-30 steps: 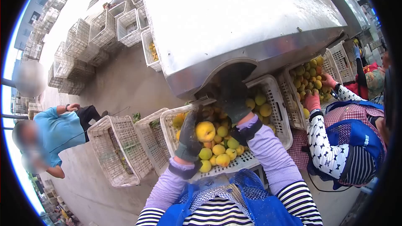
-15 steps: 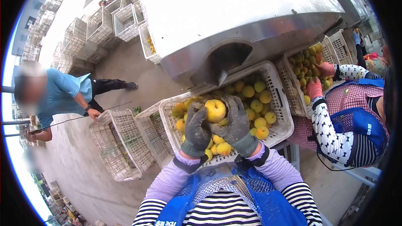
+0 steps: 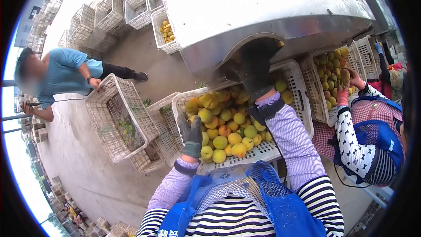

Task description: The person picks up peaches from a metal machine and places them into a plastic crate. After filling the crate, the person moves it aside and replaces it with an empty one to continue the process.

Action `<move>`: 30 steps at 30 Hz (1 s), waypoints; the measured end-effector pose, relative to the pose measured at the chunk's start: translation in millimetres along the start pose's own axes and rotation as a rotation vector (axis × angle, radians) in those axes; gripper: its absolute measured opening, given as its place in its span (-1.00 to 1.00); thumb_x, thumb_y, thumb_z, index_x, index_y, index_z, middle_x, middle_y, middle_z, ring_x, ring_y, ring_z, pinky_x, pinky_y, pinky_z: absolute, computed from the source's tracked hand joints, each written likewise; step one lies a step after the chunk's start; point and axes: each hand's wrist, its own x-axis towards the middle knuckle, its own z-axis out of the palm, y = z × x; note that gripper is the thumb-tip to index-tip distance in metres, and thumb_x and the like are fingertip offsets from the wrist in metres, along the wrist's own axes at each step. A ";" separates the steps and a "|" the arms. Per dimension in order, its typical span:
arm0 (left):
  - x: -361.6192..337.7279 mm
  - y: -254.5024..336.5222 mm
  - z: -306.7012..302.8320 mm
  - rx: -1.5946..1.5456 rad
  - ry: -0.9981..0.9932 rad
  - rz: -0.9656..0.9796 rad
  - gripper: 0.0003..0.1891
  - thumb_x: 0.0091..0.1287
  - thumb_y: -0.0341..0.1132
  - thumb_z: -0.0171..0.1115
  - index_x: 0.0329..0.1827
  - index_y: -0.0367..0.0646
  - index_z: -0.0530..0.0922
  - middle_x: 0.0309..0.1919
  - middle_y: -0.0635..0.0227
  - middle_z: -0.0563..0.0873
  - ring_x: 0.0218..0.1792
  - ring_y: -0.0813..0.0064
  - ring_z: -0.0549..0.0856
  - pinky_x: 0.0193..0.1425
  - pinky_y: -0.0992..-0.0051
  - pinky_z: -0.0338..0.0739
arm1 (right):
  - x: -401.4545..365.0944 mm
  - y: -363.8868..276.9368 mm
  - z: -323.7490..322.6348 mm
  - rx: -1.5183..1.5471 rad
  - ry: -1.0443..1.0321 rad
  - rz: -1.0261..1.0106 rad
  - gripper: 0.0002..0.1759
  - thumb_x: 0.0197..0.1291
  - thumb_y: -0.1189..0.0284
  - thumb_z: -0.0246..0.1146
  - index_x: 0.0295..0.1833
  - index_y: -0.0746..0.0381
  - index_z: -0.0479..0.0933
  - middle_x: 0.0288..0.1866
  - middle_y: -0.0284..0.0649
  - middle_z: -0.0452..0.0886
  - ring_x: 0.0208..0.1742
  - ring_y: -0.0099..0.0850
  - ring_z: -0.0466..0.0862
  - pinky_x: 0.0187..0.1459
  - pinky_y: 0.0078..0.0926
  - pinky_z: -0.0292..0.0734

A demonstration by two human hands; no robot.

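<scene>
Yellow-green and orange fruit (image 3: pixel 226 127) fills much of a white plastic crate (image 3: pixel 309 118) right before me. My left hand (image 3: pixel 191 137), in a dark glove, is at the fruit's left side with its fingers spread and nothing held. Beyond the crate, my right hand (image 3: pixel 255 63) reaches up to the dark round opening (image 3: pixel 232 61) in the metal machine (image 3: pixel 280 28). Its fingers blend into the dark opening, so whether they hold anything is hidden.
At the left a person in a blue shirt (image 3: pixel 66 68) holds a tilted white crate (image 3: pixel 115 118). On the right a co-worker (image 3: pixel 372 136) handles fruit above another crate (image 3: pixel 326 79). Stacked crates (image 3: pixel 109 13) stand at the back left.
My hands have parted; the yellow fruit between them is no longer seen there. My right hand moved up to the opening, my left slightly left. The person at the left has lifted the crate.
</scene>
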 end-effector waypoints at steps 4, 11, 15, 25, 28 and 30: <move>28.6 -0.2 15.3 0.587 -0.145 0.025 -0.15 0.22 -0.12 0.39 0.54 -0.21 0.22 0.46 -0.08 0.32 0.45 -0.04 0.35 0.47 0.13 0.33 | -12.4 -34.5 -49.7 0.277 0.095 0.053 -0.59 0.15 0.11 0.47 -0.06 0.20 0.68 -0.31 -0.10 0.70 -0.37 -0.10 0.71 -0.36 -0.19 0.60; 30.9 -8.8 47.3 1.240 -0.256 -0.145 -0.14 0.03 0.06 0.47 0.46 0.14 0.35 0.57 0.02 0.07 0.51 -0.24 0.14 0.39 -0.29 0.26 | -135.5 -33.3 91.2 0.312 -0.515 0.322 -0.20 0.06 -0.03 0.50 0.31 0.20 0.49 0.17 0.03 0.64 0.19 -0.05 0.64 0.18 -0.20 0.56; 28.9 -2.1 44.9 1.175 -0.295 -0.228 -0.15 0.03 0.14 0.48 0.43 0.17 0.38 0.55 0.00 0.15 0.50 -0.27 0.19 0.40 -0.26 0.28 | -108.8 -47.4 104.5 0.401 -0.868 0.600 -0.03 -0.02 -0.05 0.54 0.41 0.25 0.38 0.30 0.03 0.57 0.32 -0.04 0.56 0.32 -0.22 0.47; 25.7 -12.6 49.0 1.308 -0.416 -0.050 -0.15 0.06 0.24 0.47 0.34 -0.02 0.42 0.34 0.12 0.47 0.29 0.03 0.53 0.21 0.06 0.55 | -170.6 35.5 6.0 1.900 -0.753 1.140 -0.32 0.15 0.26 0.48 0.33 0.30 0.47 0.21 -0.10 0.61 0.12 -0.27 0.67 0.20 -0.30 0.62; 33.0 -33.0 45.7 1.128 -0.332 -0.050 -0.22 0.11 0.30 0.41 0.19 -0.15 0.51 0.18 0.03 0.60 0.19 0.03 0.62 0.22 0.14 0.56 | -182.5 29.5 -15.0 1.987 -0.673 1.108 -0.31 0.17 0.29 0.46 0.37 0.32 0.44 0.20 -0.08 0.60 0.11 -0.25 0.67 0.20 -0.29 0.62; 31.6 -38.1 43.6 1.084 -0.313 -0.029 -0.21 0.13 0.32 0.39 0.18 -0.18 0.52 0.14 -0.01 0.63 0.18 0.01 0.63 0.21 0.15 0.55 | -173.4 14.5 -46.3 1.943 -0.635 1.003 -0.25 0.14 0.30 0.45 0.41 0.31 0.39 0.19 -0.13 0.60 0.10 -0.29 0.66 0.19 -0.33 0.61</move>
